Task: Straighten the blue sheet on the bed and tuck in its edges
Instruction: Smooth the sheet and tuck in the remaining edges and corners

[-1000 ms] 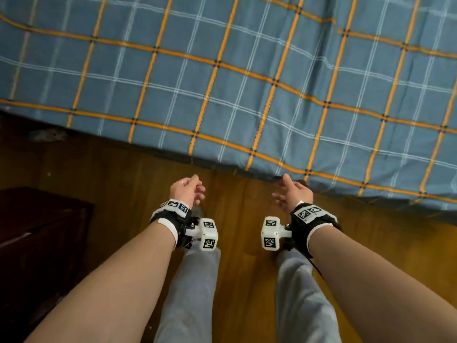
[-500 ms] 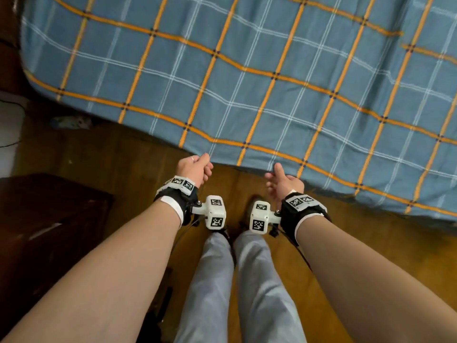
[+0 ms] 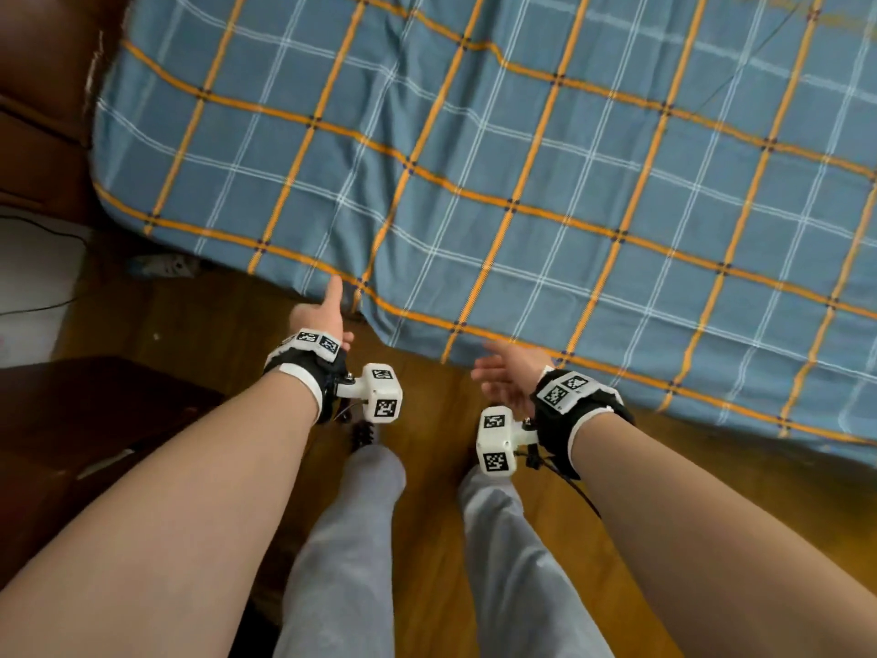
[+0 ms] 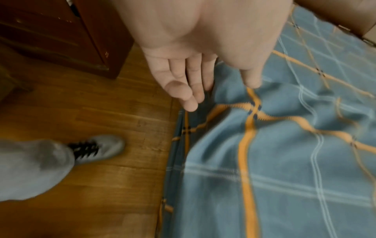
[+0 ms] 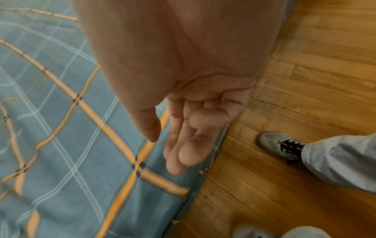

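Note:
A blue sheet with orange and white check lines covers the bed and hangs over its near side, with a fold near the left hand. My left hand reaches to the hanging edge with straight fingers, the thumb touching the blue sheet. The right hand hovers just in front of the edge further right, palm up, its fingers relaxed and holding nothing above the blue sheet.
A wooden floor runs along the bed. A dark wooden cabinet stands at my left, and a dark headboard at the bed's left end. My grey trouser legs and shoes stand close to the bed.
I have stepped left along the bed toward its left end. Both hands have uncurled, and the left one has reached forward to the sheet's hanging edge.

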Motion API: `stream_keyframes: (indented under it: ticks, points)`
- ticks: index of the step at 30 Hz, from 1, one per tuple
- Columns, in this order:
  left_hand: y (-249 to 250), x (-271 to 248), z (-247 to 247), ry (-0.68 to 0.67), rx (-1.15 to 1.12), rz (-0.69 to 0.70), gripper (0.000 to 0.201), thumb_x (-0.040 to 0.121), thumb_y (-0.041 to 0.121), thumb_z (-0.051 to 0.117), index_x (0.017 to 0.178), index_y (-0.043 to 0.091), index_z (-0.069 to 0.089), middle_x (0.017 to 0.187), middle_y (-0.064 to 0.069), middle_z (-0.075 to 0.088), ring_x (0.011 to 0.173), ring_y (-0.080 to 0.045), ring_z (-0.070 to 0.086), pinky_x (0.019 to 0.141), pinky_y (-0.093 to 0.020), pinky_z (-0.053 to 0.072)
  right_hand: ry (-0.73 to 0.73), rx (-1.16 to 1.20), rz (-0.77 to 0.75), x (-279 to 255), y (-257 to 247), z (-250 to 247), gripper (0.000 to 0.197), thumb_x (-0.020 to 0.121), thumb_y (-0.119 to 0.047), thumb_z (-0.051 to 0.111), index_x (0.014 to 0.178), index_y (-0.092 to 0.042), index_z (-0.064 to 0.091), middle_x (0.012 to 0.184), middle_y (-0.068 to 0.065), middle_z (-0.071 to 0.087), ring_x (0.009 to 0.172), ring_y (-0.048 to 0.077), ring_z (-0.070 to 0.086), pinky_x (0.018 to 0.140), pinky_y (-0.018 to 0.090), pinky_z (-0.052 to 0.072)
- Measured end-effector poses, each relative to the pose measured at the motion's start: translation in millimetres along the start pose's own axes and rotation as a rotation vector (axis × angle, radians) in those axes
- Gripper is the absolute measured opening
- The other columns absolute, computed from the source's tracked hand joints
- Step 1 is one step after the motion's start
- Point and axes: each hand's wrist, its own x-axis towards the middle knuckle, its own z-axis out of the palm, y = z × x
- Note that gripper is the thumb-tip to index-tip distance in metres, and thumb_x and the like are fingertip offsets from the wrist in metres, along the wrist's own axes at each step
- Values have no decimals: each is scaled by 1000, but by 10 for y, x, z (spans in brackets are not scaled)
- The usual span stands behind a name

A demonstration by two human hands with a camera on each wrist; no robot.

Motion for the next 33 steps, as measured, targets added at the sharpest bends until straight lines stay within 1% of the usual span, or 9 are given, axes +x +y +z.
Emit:
stream_keyframes:
  ticks: [5,8,11,14,16,20,24,29,33]
  points:
    - [9,331,-183,-71,23,109,36,96,36,54,73,8,58,65,-7,60,40,-10,48,35,-18,34,-52,-17,8,44,-146,450,37,95,-37,59,96,-1,69,75,8,72,44,12,57,32,13,29]
    - [-97,435,-337,-134,62,166,39,96,36,54,71,7,62,53,-2,55,38,-11,42,37,-19,31,-30,-44,10,31,-211,722,35,95,-39,58,88,-6,69,71,5,73,42,10,57,33,12,27]
    - [-195,594,-596,-157,14,100,37,94,30,58,63,9,60,48,-1,52,35,-11,37,39,-18,26,7,-99,-8,-89,-310,988,32,95,-37,58,83,-9,68,75,5,73,43,9,55,33,12,25]
    - [-105,759,-861,-287,55,35,36,95,33,57,68,9,60,58,-7,58,35,-12,43,33,-15,27,41,-93,-56,-245,-564,1348,27,95,-28,62,88,-2,66,59,3,70,36,10,55,30,13,30]
    - [45,881,-977,-324,12,-52,40,94,47,54,80,10,60,69,-8,64,41,-15,51,35,-16,31,77,-111,-120,-308,-742,1599,24,94,-20,62,93,4,66,54,4,67,30,8,51,29,12,30]
    - [446,1254,-1280,-177,-45,-63,57,81,68,57,86,11,59,77,-5,66,55,-20,60,39,-22,37,156,-160,-249,-278,-1106,2102,24,89,-19,62,90,4,68,70,12,67,34,12,43,34,16,30]
    - [525,1577,-1520,-208,16,34,42,94,40,59,72,5,57,69,-11,67,43,-17,51,35,-20,33,143,-165,-328,-205,-1434,2521,22,89,-19,62,89,2,67,67,8,68,38,16,43,38,19,33]
    - [273,1695,-1724,-166,38,84,48,94,37,52,53,11,56,58,-12,67,39,-18,45,44,-21,33,111,-235,-372,-60,-1636,2948,14,87,-16,63,73,-14,61,58,0,62,41,14,44,35,17,30]
    - [62,1959,-2250,6,-54,-53,37,99,29,46,67,11,55,73,-13,67,43,-17,44,40,-18,29,125,-372,-437,22,-1716,3153,16,88,-23,64,74,-16,66,68,2,72,39,10,50,43,21,42]
